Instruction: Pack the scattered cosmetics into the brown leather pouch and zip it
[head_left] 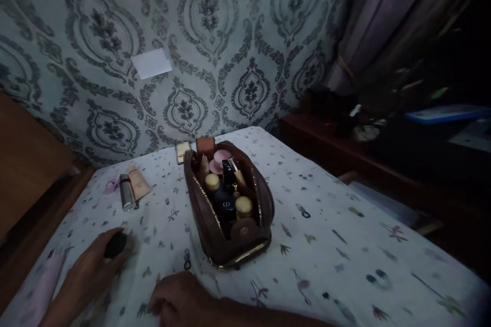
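1. Of the two hands, the right hand (184,296) rests low over the near side of the counter (330,271), fingers loosely curled in; its palm is hidden, so I cannot tell whether it has hold of anything.
2. The left hand (100,261) is partly closed, thumb and fingers around a dark round item (115,245). This rim grip probably suits a small, flat-looking piece and leaves its dark face showing.
3. Beside the left forearm, a pink tube (48,278) lies lengthwise, perhaps because it would not stand steadily; blur hides its details.
4. The brown makeup bag (199,214) sits mid-counter, right of the left hand. Its zipped mouth gapes, which likely keeps the contents within reach; its walls seem to hold the gold-lidded jars (244,206) upright among the packed cosmetics.
5. Left of the bag, a silver cylinder (126,194) lies on its side against a beige tube (138,184), a small pink item (111,186) just beside, apparently grouped outside the bag.
6. Farther off, a white card (152,64) is set against the patterned wall (230,51), presumably fixed there.
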Tool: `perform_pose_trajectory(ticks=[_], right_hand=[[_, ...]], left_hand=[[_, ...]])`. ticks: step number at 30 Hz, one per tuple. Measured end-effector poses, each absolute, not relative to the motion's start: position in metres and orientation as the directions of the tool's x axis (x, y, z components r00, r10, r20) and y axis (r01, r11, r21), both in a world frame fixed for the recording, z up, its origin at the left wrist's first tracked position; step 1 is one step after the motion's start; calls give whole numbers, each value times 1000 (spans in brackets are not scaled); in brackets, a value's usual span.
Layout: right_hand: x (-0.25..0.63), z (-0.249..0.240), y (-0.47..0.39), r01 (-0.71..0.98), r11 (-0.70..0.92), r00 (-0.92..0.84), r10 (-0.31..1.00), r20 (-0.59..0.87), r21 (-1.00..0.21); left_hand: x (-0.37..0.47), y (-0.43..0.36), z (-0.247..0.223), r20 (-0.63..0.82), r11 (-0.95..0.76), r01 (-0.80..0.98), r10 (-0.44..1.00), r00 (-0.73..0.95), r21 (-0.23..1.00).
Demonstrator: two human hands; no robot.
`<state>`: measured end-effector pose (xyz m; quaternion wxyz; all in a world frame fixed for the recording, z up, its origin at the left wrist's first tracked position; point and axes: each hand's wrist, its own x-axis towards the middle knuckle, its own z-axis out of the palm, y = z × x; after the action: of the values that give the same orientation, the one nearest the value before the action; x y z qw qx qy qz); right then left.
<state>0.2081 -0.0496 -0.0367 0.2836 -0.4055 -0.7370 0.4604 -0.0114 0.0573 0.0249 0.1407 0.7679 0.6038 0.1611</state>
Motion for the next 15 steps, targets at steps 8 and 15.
perform_pose_trajectory(ticks=[8, 15], right_hand=[[206, -55, -36, 285, 348, -629, 771, 99, -893], [213, -68, -47, 134, 363, -496, 830, 255, -922]], left_hand=[[108, 55, 154, 265, -388, 620, 921, 285, 682], [221, 97, 191, 118, -721, 467, 598, 793, 513]])
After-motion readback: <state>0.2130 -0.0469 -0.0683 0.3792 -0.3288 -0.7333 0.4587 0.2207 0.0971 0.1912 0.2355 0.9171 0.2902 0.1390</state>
